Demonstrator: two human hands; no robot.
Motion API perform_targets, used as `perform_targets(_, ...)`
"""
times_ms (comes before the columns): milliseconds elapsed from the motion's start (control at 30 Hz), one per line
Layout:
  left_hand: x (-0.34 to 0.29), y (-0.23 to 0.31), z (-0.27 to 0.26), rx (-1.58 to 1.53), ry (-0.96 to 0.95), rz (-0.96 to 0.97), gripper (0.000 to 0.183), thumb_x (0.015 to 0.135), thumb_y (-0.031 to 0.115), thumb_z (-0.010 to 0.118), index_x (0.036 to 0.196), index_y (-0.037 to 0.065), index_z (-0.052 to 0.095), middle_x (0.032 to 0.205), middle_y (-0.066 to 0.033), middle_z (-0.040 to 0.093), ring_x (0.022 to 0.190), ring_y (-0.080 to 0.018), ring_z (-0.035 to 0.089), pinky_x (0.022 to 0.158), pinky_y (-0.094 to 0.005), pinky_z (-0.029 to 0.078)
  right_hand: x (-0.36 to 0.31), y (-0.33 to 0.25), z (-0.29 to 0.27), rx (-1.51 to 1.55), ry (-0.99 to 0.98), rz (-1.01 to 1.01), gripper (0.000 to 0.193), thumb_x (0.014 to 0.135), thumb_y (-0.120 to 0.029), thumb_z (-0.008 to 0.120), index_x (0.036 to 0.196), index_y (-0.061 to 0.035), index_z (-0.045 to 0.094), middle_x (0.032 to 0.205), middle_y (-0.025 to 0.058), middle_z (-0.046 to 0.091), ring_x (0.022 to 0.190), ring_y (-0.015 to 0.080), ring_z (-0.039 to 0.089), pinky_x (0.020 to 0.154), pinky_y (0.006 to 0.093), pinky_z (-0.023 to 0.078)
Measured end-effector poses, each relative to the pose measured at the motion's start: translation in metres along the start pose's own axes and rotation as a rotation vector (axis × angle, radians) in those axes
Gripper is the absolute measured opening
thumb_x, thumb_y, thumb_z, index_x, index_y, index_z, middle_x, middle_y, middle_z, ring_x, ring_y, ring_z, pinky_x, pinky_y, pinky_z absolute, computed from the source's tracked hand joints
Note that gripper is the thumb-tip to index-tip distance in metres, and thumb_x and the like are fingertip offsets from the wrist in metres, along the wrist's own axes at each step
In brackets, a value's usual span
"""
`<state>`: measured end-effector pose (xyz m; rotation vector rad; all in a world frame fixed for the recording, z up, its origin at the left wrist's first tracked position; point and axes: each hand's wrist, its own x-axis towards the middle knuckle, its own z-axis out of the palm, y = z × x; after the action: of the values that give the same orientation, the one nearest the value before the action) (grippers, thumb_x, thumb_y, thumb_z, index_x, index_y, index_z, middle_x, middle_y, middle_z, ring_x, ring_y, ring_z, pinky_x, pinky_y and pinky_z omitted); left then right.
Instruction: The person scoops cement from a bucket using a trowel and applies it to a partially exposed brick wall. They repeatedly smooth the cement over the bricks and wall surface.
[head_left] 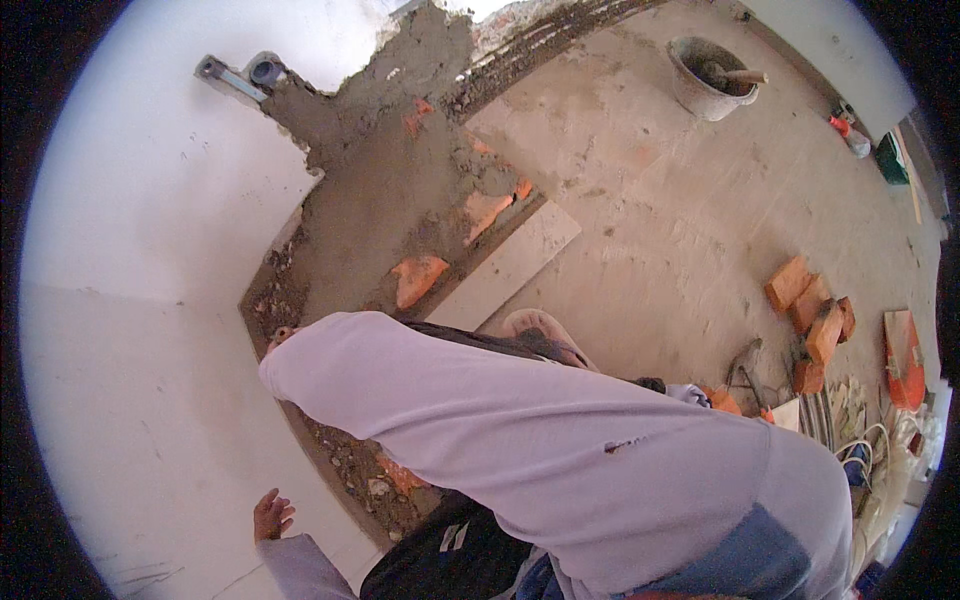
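Note:
At the lower left, my left hand [270, 516] is held against or just in front of the white wall [130, 400]; its fingers are apart and nothing is in them. My right arm, in a lilac sleeve [480, 400], crosses the view from the lower right. Only a small bit of my right hand [284, 333] shows past the cuff, beside the foot of the wall; its fingers and anything they hold are hidden. Beyond the arm lies a patch of wet grey mortar [360, 225], with a broken orange brick piece [418, 279] set in it.
A pale board [510, 265] borders the mortar on the right. Pipe fittings [262, 72] stick out of the wall. A bucket [705, 80] with a wooden-handled tool stands far right. Bricks [812, 310] and an orange-red float-like tool [903, 360] lie on the right floor.

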<state>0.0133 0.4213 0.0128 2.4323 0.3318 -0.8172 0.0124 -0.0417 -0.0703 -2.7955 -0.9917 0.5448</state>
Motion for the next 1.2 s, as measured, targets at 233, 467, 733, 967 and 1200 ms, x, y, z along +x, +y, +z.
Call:
perform_targets(233, 0.012, -0.006, 0.006, -0.089, -0.024, -0.085, 0.036, 0.088, 0.02, 0.055, 0.124, 0.017, 0.048, 0.09, -0.0033, 0.061, 0.073, -0.0151, 0.061, 0.058, -0.0293, 0.048, 0.019, -0.003, 0.002, 0.002, 0.019, -0.038, 0.047, 0.077, -0.044, 0.058, 0.102, -0.0041, 0.06, 0.098, 0.0171, 0.062, 0.092, 0.0295, 0.06, 0.078, 0.0417, 0.048)
perform_targets(467, 0.04, -0.042, -0.026, 0.0, -0.059, 0.087, 0.039, 0.089, 0.027, 0.052, 0.126, 0.014, 0.048, 0.091, -0.0043, 0.06, 0.075, -0.0158, 0.06, 0.058, -0.0275, 0.047, 0.047, 0.002, -0.012, -0.123, -0.006, -0.037, 0.048, 0.078, -0.045, 0.055, 0.1, -0.0024, 0.061, 0.095, 0.0191, 0.062, 0.09, 0.0308, 0.061, 0.077, 0.042, 0.049)
perform_targets(733, 0.008, -0.04, -0.013, 0.025, -0.004, -0.022, 0.043, 0.086, 0.016, 0.054, 0.127, 0.01, 0.046, 0.086, -0.0031, 0.058, 0.066, -0.0137, 0.056, 0.053, -0.0261, 0.039, -0.051, 0.081, -0.011, 0.025, 0.339, 0.361, 0.048, 0.082, -0.044, 0.048, 0.089, 0.0008, 0.061, 0.074, 0.0153, 0.063, 0.062, 0.0297, 0.063, 0.058, 0.0409, 0.052)
perform_targets(967, 0.016, -0.009, 0.003, 0.18, -0.019, 0.094, 0.042, 0.086, 0.02, 0.052, 0.127, 0.01, 0.048, 0.092, -0.0025, 0.06, 0.072, -0.0144, 0.059, 0.058, -0.0282, 0.043, -0.154, 0.093, 0.008, 0.182, 0.226, 0.677, 0.029, 0.079, -0.025, 0.055, 0.096, -0.0029, 0.06, 0.071, 0.0156, 0.061, 0.063, 0.0296, 0.062, 0.054, 0.0411, 0.051)
perform_targets(1200, 0.017, 0.028, 0.017, 0.154, 0.0, 0.119, 0.039, 0.088, 0.02, 0.051, 0.126, 0.009, 0.048, 0.097, -0.0034, 0.061, 0.074, -0.0116, 0.059, 0.057, -0.0257, 0.043, -0.204, 0.193, 0.068, -0.211, -0.137, 0.664, 0.027, 0.074, -0.024, 0.058, 0.091, -0.0027, 0.063, 0.072, 0.0158, 0.061, 0.067, 0.0291, 0.061, 0.06, 0.0424, 0.047)
